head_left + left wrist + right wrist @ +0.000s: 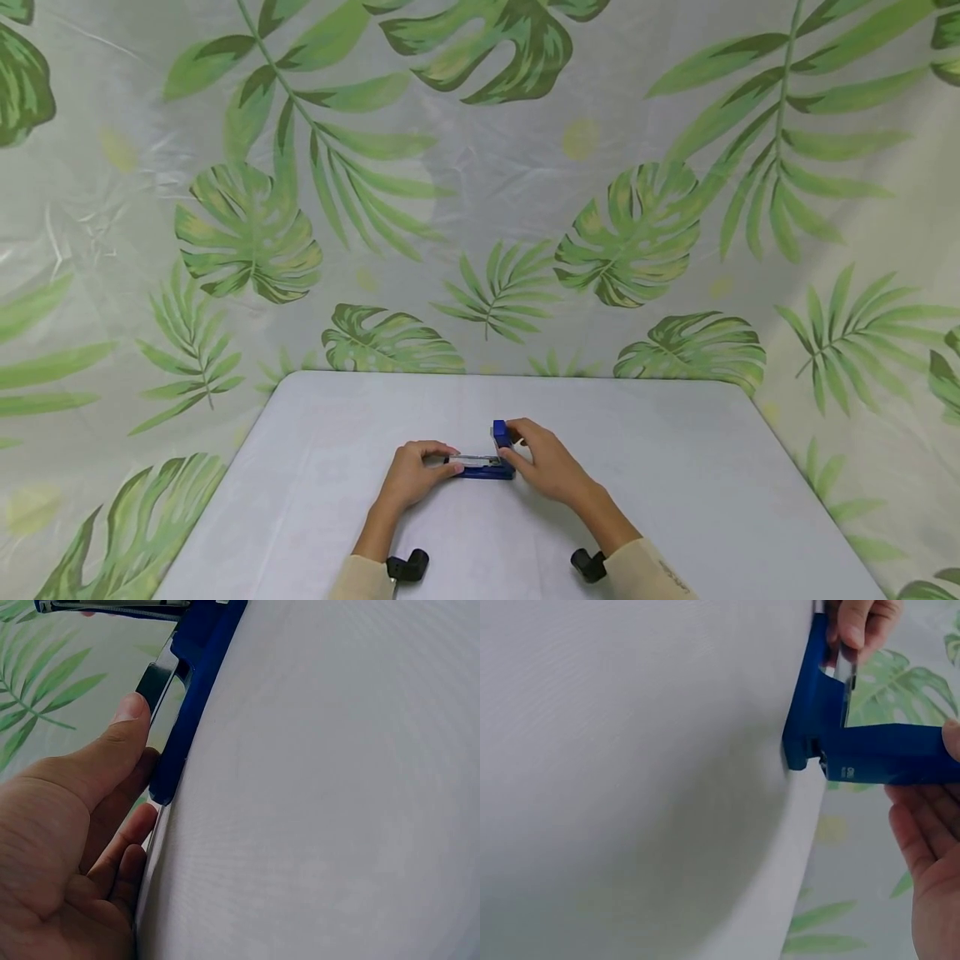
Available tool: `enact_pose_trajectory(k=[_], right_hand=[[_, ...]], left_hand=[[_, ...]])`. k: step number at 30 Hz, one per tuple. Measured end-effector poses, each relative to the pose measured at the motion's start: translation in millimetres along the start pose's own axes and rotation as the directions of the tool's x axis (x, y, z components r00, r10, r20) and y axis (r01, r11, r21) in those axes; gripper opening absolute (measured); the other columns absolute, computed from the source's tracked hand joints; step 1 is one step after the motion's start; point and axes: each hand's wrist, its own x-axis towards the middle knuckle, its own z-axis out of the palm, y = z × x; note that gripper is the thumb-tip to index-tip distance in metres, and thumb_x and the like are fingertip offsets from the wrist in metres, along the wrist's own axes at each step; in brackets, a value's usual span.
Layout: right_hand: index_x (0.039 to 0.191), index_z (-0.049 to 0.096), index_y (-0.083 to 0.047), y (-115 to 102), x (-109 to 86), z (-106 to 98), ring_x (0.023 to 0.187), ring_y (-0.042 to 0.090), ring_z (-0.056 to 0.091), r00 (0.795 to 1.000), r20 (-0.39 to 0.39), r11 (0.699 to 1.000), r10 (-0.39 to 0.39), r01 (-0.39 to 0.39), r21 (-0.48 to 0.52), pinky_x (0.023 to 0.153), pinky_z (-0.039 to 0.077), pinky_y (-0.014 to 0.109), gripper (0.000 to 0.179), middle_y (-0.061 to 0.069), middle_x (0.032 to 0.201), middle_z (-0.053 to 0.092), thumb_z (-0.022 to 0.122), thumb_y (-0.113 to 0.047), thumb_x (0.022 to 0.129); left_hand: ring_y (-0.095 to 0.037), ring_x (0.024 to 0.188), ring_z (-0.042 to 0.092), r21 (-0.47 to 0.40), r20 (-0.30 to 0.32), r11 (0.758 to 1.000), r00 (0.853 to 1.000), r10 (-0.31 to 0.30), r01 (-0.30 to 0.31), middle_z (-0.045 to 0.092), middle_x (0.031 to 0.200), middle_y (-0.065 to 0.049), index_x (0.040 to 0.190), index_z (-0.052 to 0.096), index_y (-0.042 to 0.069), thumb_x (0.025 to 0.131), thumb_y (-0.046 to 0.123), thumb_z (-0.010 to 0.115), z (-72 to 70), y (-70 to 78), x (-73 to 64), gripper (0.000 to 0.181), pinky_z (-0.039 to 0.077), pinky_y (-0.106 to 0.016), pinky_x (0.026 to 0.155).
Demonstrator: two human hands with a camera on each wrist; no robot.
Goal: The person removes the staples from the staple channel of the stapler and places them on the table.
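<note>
A blue stapler (486,472) lies on the white table with its top cover swung up, roughly at a right angle to the base. At its left end my left hand (411,477) pinches the metal magazine; the thumb presses the near side in the left wrist view, where the blue base (196,697) also shows. My right hand (551,464) holds the raised top cover (889,754) between thumb and fingers, above the hinge end. The far fingertips of the left hand are partly hidden behind the stapler. Whether staples lie in the magazine I cannot tell.
The white tabletop (337,417) extends around the stapler, with rounded far corners. Behind it hangs a pale curtain (495,200) printed with green leaves. A black wrist camera (408,567) is strapped to the left wrist, another black camera (588,565) to the right one.
</note>
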Motion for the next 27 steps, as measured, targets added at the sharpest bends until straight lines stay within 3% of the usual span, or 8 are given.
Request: enact_pose_trajectory(k=[7, 16, 27], right_hand=[[0.146, 0.05, -0.009, 2, -5.3, -3, 0.114, 0.019, 0.065, 1.0, -0.02, 1.0, -0.006, 0.006, 0.017, 0.099, 0.057, 0.042, 0.049, 0.0, 0.122, 0.068, 0.064, -0.029, 0.103], [0.139, 0.054, -0.007, 7, -9.2, -5, 0.113, 0.024, 0.067, 0.999, -0.034, 1.0, 0.006, -0.005, 0.029, 0.098, 0.057, 0.046, 0.045, 0.0, 0.119, 0.069, 0.061, -0.035, 0.105], [0.137, 0.056, -0.009, 12, -14.3, -8, 0.115, 0.025, 0.067, 0.999, -0.034, 0.994, 0.012, -0.008, 0.112, 0.101, 0.054, 0.053, 0.041, 0.002, 0.121, 0.07, 0.061, -0.034, 0.105]], left_hand=[[-0.025, 0.113, 0.07, 0.022, -0.008, 1.0, 1.0, 0.001, -0.001, 0.078, 0.109, 0.002, 0.098, 0.082, 0.027, 0.081, 0.04, 0.087, 1.3, -1.0, -0.2, 0.022, 0.053, -0.052, 0.103], [-0.026, 0.115, 0.07, 0.02, -0.004, 1.0, 1.0, 0.012, -0.011, 0.079, 0.109, 0.003, 0.098, 0.082, 0.028, 0.081, 0.041, 0.087, 0.4, 0.0, -1.1, 0.021, 0.051, -0.051, 0.105], [-0.025, 0.115, 0.07, 0.025, -0.005, 0.999, 1.0, 0.025, -0.025, 0.078, 0.11, 0.004, 0.1, 0.082, 0.029, 0.082, 0.044, 0.086, 1.3, -3.7, -0.4, 0.024, 0.052, -0.051, 0.105]])
